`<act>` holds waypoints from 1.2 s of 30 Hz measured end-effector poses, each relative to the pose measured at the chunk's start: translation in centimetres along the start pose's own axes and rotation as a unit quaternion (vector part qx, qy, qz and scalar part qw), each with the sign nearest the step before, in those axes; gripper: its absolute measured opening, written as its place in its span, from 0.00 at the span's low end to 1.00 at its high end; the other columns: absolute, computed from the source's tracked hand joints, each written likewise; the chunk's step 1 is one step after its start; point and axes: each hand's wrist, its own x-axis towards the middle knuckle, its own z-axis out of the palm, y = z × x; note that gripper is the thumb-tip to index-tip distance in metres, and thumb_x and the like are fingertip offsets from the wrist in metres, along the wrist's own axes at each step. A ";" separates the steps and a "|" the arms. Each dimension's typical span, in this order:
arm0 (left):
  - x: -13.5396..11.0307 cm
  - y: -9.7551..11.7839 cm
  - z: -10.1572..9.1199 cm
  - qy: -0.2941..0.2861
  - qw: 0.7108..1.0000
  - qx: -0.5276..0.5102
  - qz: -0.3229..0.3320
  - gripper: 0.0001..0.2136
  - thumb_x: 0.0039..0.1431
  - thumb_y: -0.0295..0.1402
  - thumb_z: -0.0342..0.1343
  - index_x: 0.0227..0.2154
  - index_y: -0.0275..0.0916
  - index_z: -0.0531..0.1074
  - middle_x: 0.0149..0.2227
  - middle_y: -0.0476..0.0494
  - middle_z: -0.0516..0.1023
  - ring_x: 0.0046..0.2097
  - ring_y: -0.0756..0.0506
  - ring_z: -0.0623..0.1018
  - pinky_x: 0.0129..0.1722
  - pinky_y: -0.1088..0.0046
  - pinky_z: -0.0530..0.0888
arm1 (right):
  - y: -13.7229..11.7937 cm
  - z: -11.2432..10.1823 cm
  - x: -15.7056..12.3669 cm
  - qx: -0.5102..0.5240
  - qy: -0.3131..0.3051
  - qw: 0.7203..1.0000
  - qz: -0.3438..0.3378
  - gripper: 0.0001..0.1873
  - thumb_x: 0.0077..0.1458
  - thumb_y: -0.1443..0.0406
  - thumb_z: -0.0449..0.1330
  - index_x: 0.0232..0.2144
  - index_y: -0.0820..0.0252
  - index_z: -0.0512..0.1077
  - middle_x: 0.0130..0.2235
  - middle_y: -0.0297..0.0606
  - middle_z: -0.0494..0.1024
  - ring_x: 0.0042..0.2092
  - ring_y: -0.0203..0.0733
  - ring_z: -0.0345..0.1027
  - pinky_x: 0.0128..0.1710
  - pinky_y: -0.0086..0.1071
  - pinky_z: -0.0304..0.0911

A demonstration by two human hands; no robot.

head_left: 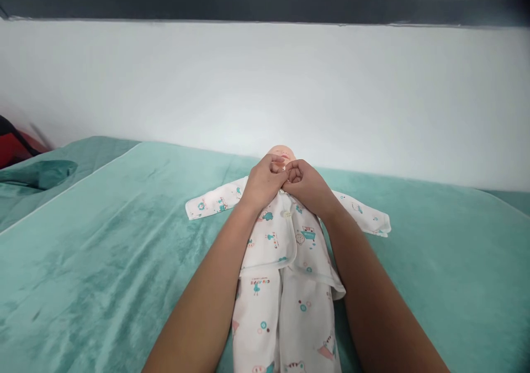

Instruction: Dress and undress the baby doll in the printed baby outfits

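Note:
A doll [282, 150] lies on its back, its head away from me and partly hidden behind my hands. It wears a white printed baby shirt [271, 240] with long sleeves spread to both sides, over matching baby pants [256, 323]. A small yellowish fastener shows on the shirt's chest, where the front panels overlap. At the collar, just below the doll's chin, my left hand [265, 180] is closed in a pinch on the shirt's neck edge. My right hand [307, 184] meets it there, fingers curled and pinching the same edge. The exact bit of cloth between the fingertips is hidden.
Under the doll spreads a teal plush bed cover [124, 251] with soft wrinkles. Behind it rises a white wall [207, 85] with a dark ledge [265, 0] above. A red and black object [14, 143] sits at the far left, near a teal cloth fold [41, 174].

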 end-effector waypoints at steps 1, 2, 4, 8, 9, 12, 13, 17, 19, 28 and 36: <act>-0.1 0.1 0.0 0.003 1.000 -0.006 -0.007 0.15 0.52 0.32 0.58 0.44 0.42 0.73 0.35 0.47 0.78 0.38 0.45 0.77 0.39 0.70 0.71 | 0.0 0.0 0.0 0.009 -0.008 1.000 -0.001 0.18 0.43 0.65 0.62 0.40 0.56 0.67 0.26 0.25 0.65 0.29 0.35 0.61 0.30 0.30 0.55; -0.1 0.2 0.0 0.007 1.000 -0.015 -0.014 0.16 0.50 0.30 0.58 0.44 0.41 0.73 0.34 0.47 0.78 0.36 0.46 0.76 0.38 0.71 0.71 | 0.0 -0.1 0.0 0.015 -0.012 1.000 -0.003 0.19 0.43 0.65 0.63 0.40 0.56 0.67 0.26 0.25 0.65 0.29 0.35 0.61 0.30 0.30 0.55; -0.2 0.4 0.1 0.019 0.999 -0.040 -0.027 0.20 0.47 0.27 0.57 0.47 0.41 0.72 0.32 0.48 0.77 0.33 0.47 0.75 0.34 0.72 0.70 | 0.0 -0.2 -0.1 0.024 -0.018 1.000 -0.004 0.19 0.44 0.64 0.64 0.41 0.56 0.66 0.27 0.25 0.66 0.30 0.35 0.61 0.31 0.30 0.55; -0.2 0.6 0.3 0.035 0.995 -0.078 -0.050 0.27 0.42 0.23 0.57 0.51 0.39 0.70 0.31 0.50 0.76 0.29 0.50 0.72 0.29 0.75 0.68 | 0.3 -0.5 -0.1 0.060 -0.031 0.998 0.008 0.22 0.45 0.62 0.66 0.43 0.56 0.66 0.27 0.25 0.67 0.30 0.34 0.61 0.31 0.30 0.56; -0.2 0.7 0.3 0.036 0.994 -0.087 -0.055 0.28 0.42 0.22 0.56 0.51 0.39 0.70 0.31 0.50 0.76 0.29 0.50 0.72 0.29 0.75 0.68 | 0.4 -0.6 -0.1 0.071 -0.035 0.997 0.013 0.22 0.45 0.62 0.66 0.44 0.56 0.66 0.27 0.24 0.67 0.30 0.34 0.62 0.31 0.30 0.56; -0.2 0.7 0.4 0.042 0.989 -0.126 -0.064 0.28 0.41 0.20 0.56 0.50 0.38 0.70 0.31 0.49 0.77 0.30 0.50 0.74 0.30 0.75 0.69 | 0.6 -0.6 0.0 0.085 -0.044 0.995 0.018 0.24 0.45 0.63 0.66 0.45 0.55 0.65 0.27 0.24 0.69 0.30 0.35 0.63 0.31 0.30 0.57; -0.2 0.7 0.4 0.042 0.987 -0.139 -0.062 0.28 0.41 0.20 0.56 0.50 0.37 0.69 0.32 0.48 0.77 0.32 0.49 0.75 0.31 0.75 0.70 | 0.6 -0.6 0.0 0.081 -0.045 0.996 0.019 0.24 0.45 0.63 0.66 0.46 0.55 0.64 0.27 0.24 0.69 0.30 0.35 0.63 0.31 0.30 0.57; -0.2 0.3 0.4 0.041 0.987 -0.147 -0.047 0.25 0.43 0.21 0.55 0.48 0.36 0.70 0.37 0.45 0.79 0.37 0.48 0.77 0.33 0.74 0.72 | 0.3 -0.5 -0.1 0.067 -0.034 0.997 0.028 0.28 0.45 0.63 0.67 0.48 0.55 0.63 0.27 0.24 0.70 0.29 0.35 0.64 0.31 0.30 0.58; -0.2 0.0 0.3 0.042 0.993 -0.107 -0.031 0.20 0.46 0.22 0.53 0.45 0.37 0.73 0.39 0.44 0.79 0.39 0.46 0.77 0.36 0.72 0.73 | 0.3 -0.6 -0.2 0.083 -0.035 0.995 0.031 0.29 0.45 0.62 0.68 0.50 0.55 0.64 0.27 0.24 0.71 0.29 0.35 0.64 0.31 0.30 0.59; -0.3 -1.0 0.5 0.064 0.975 0.194 0.081 0.16 0.58 0.23 0.47 0.40 0.37 0.79 0.48 0.39 0.76 0.52 0.42 0.75 0.57 0.64 0.69 | 1.5 -0.5 0.5 0.171 0.032 0.985 0.017 0.09 0.51 0.59 0.61 0.34 0.57 0.72 0.26 0.29 0.72 0.25 0.33 0.60 0.26 0.30 0.55; -1.4 -0.9 0.6 0.050 0.949 0.298 0.096 0.18 0.64 0.25 0.44 0.48 0.39 0.77 0.51 0.39 0.75 0.54 0.40 0.73 0.55 0.61 0.69 | 0.3 0.1 -0.3 -0.134 0.118 0.983 -0.050 0.07 0.52 0.62 0.58 0.27 0.56 0.75 0.32 0.34 0.78 0.35 0.41 0.68 0.40 0.37 0.61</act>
